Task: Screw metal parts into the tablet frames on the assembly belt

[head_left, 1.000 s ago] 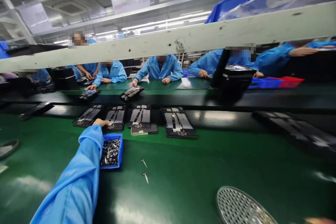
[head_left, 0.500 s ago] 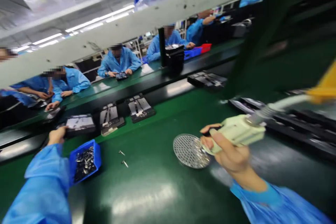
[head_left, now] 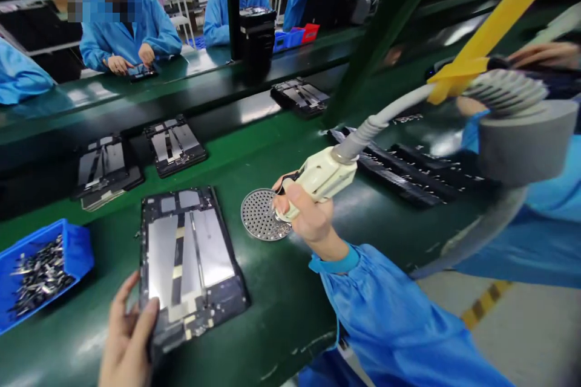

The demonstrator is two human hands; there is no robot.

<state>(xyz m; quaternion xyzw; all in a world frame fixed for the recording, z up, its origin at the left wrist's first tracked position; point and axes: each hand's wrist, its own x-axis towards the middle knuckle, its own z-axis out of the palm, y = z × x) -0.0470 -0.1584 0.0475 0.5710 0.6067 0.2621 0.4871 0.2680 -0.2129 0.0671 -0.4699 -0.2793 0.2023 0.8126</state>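
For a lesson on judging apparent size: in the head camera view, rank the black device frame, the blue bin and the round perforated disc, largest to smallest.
1. Black rectangular device frame with silver panels
2. Blue plastic bin of metal parts, cut off by the picture's edge
3. Round perforated metal disc, though it lies farther away, so its true size is unsure

The left hand (head_left: 124, 338) has pulled a tablet frame (head_left: 190, 260) nearer.

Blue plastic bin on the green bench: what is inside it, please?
Small metal parts lie heaped in the blue plastic bin; they hide most of its floor.
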